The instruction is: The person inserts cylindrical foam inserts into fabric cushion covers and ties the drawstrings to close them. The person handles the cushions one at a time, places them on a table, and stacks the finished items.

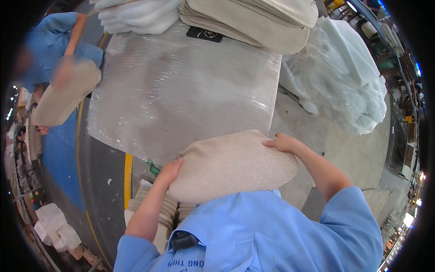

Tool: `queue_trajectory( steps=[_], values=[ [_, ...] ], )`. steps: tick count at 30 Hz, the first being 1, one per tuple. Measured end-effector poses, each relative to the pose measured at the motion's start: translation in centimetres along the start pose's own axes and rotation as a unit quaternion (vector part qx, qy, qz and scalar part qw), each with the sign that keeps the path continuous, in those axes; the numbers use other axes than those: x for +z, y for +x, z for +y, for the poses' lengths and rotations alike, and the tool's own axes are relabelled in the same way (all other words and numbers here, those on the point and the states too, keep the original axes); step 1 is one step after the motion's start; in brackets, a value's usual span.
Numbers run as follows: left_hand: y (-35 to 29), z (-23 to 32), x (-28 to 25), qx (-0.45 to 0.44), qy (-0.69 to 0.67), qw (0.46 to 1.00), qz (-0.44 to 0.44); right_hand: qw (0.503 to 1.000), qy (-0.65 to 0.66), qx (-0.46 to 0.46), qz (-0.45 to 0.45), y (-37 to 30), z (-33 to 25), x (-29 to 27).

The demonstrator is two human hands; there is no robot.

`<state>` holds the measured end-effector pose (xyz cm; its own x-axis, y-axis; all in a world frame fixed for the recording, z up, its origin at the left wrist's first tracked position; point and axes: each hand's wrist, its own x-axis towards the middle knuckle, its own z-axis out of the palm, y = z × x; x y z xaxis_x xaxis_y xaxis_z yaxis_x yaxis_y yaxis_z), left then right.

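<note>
A beige fabric cushion (231,165) with rounded ends is held in front of my body, at the near edge of the plastic-wrapped table (190,90). Its left end is gripped by my left hand (172,170), thumb on top and fingers mostly hidden behind the edge. My right hand (281,142) grasps the far right edge, its thumb lying over the fabric. A tall stack of similar beige cushions (258,22) rests at the table's far side. Beside that stack lies a flat black piece (204,34) with a pale pattern.
White padding (138,16) is piled at the far left of the table. On the right sits a clear plastic bag (337,81) of white padding. A co-worker (54,50) at left handles another beige cushion (68,95). More cushions (165,211) are stacked near my left forearm.
</note>
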<state>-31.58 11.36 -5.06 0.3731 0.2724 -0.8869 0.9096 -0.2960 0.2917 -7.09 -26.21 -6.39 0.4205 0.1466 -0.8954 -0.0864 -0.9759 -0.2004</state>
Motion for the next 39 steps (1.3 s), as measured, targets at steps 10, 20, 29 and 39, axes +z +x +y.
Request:
queue_trajectory(
  steps=[10,20,29,39],
  values=[
    [3.6,3.9,-7.3,0.103,-0.375,0.921,-0.015,0.937,0.313,-0.036,-0.147,-2.4,1.4,3.6],
    [-0.6,10.5,5.3,0.355,-0.618,0.702,0.022,0.988,0.143,-0.053,0.036,-7.4,-0.9,12.1],
    [-3.2,14.5,10.0,0.400,-0.600,0.690,-0.068,0.802,0.438,-0.397,0.088,-7.6,-5.9,10.8],
    [-0.4,17.0,9.9,0.437,-0.568,0.696,-0.048,0.794,0.402,-0.454,0.048,-4.7,-9.7,4.7]
  ],
)
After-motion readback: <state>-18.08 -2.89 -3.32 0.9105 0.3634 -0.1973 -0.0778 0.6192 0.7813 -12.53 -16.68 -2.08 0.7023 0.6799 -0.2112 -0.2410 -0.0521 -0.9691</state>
